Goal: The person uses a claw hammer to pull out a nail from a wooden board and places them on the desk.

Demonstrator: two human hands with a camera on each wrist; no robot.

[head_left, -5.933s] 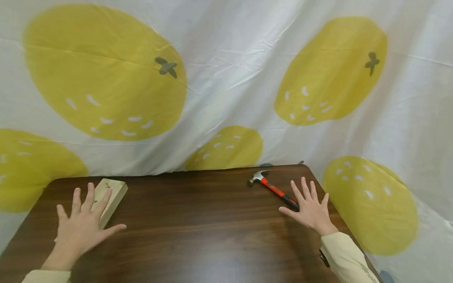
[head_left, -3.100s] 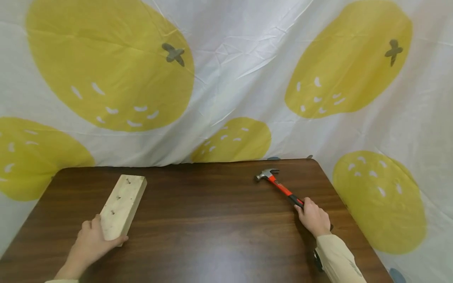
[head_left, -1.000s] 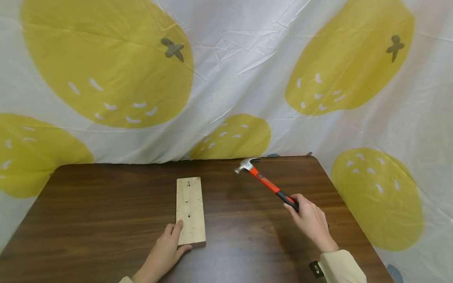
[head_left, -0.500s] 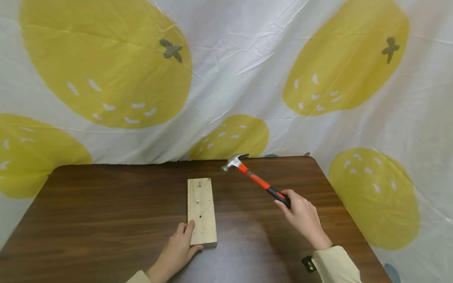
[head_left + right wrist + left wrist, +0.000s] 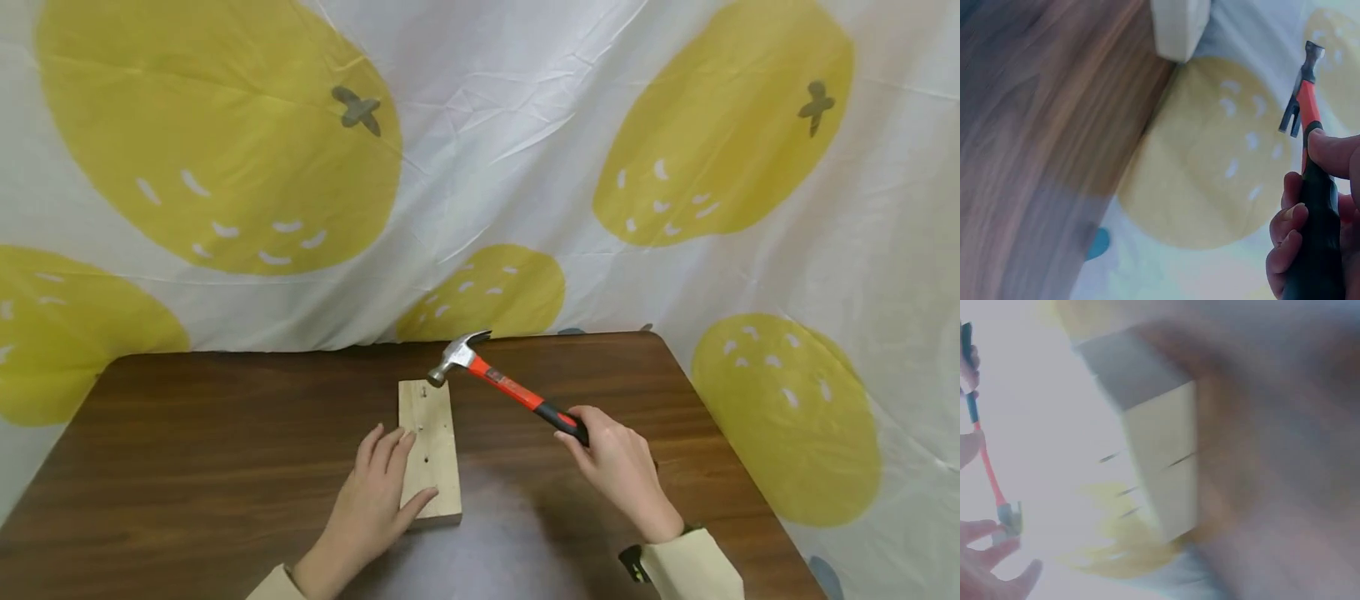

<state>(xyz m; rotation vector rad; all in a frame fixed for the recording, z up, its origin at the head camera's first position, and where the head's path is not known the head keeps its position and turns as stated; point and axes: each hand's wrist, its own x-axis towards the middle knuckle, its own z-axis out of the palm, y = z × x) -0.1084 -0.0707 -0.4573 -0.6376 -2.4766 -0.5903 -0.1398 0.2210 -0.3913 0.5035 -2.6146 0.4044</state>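
Note:
A pale wooden block (image 5: pixel 438 496) lies lengthwise on the table, with small nails (image 5: pixel 426 459) standing up in a row along its top. My left hand (image 5: pixel 371 500) is over the block's near left side, fingers and thumb spread apart. In the left wrist view the fingers (image 5: pixel 997 553) stand off from the block (image 5: pixel 1160 434), whose nails stick out. My right hand (image 5: pixel 626 467) grips the black end of a red-and-black claw hammer (image 5: pixel 510 387). The hammer's metal head is raised over the block's far end. The right wrist view shows fingers (image 5: pixel 1286 237) wrapped round the handle.
The dark brown wooden table (image 5: pixel 225 467) has its back edge against a white curtain (image 5: pixel 495 150) printed with big yellow fruit. Another curtain fold runs along the table's right side. A dark strap (image 5: pixel 636 562) is on the right wrist.
The block went from the left side to the middle with my left hand, which has since released it and spread its fingers. My right hand took up the hammer and brought it leftward over the block.

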